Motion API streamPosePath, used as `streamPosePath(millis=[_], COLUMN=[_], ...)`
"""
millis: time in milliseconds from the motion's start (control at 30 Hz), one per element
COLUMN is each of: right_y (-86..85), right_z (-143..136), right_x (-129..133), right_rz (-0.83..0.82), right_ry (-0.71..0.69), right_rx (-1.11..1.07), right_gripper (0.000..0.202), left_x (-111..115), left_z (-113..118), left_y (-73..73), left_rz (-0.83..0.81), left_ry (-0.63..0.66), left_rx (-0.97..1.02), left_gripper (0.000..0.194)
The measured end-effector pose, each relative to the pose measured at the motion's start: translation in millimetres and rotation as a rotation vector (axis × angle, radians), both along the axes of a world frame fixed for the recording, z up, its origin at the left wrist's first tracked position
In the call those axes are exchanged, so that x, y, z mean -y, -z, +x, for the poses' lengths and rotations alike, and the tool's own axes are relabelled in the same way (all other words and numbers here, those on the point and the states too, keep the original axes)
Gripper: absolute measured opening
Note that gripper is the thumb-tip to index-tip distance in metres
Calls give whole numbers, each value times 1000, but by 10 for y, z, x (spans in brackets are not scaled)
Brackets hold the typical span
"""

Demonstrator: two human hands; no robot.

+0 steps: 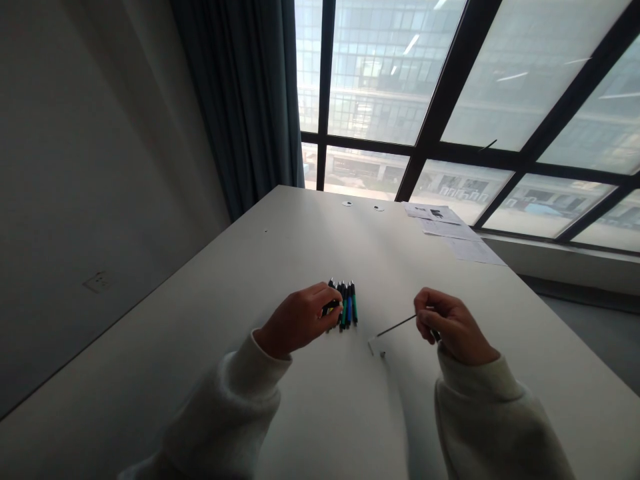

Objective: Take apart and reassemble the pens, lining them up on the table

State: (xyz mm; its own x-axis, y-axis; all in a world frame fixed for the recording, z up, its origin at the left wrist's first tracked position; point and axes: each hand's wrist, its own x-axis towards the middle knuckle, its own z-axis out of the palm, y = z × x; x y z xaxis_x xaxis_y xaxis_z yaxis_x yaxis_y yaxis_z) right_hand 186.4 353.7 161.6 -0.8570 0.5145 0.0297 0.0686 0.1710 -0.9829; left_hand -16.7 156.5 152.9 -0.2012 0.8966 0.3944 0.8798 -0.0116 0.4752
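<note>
I take 12 on my clock as straight ahead of me. My right grip [441,319] is closed on a thin dark stick [397,325], which I pinch near one end. The stick is long and straight, and its free end points to 8 o'clock. That end is near a small clear piece [371,346] on the white desk [330,413]. I can't tell if the two touch. A small dark bit [383,354] sits just beside the clear piece, at its 4 o'clock.

My left grip [313,315] is closed too, and it has a short dark piece [331,305] in it. My fingers hide most of it, but its long way seems to run from 9 to 3.

A row of pens [349,308] lies between my hands, just beside my left fingers. The pens lie side by side, and their long way runs from 12 to 6. Some have green on them, and one is blue. From the pens, papers [467,250] lie far off at 2 o'clock, and two round white stickers [347,204] are near 12.
</note>
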Motion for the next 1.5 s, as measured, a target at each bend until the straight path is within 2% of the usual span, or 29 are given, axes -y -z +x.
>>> streamPosePath(millis=[100, 133, 167, 233, 333, 500, 700, 800, 933, 1033, 1200, 1500], right_y=[109, 168, 234, 373, 550, 708, 817, 801, 657, 502, 315, 374], right_z=[-175, -251, -324, -447, -544, -586, -623, -623, -594, -541, -411, -356], right_x=[172, 240, 304, 409, 498, 569, 626, 625, 565, 472, 322, 204], right_rz=[53, 100, 198, 499, 714, 805, 828, 835, 834, 823, 843, 796], right_ry=[-326, -407, -430, -424, -413, -344, -266, -261, -253, -177, -66, -80], right_rx=[374, 476, 532, 530, 577, 655, 699, 701, 654, 594, 539, 642], right_gripper=[5, 1, 2, 4, 8, 14, 14, 14, 15, 16, 19, 19], left_x=[-14, -20, -24, -28, -28, -27, -19, -18, -31, -45, -65, -122], left_z=[22, 32, 40, 52, 53, 37, -11, -45, -77, -100, -136, -118], left_y=[6, 5, 3, -1, -1, 16, 129, 234, 326, 350, 420, 534], left_rz=[4, 3, 0, -8, -19, -39, -213, -314, -402, -467, -669, -840], left_ry=[3, 9, 16, 24, 29, 42, 3, -31, -81, -103, -176, -165], left_rx=[8, 9, 10, 9, 13, 53, 35, 18, -15, 9, 97, 167], left_gripper=[11, 11, 11, 12, 13, 11, 7, 8, 12, 15, 15, 20])
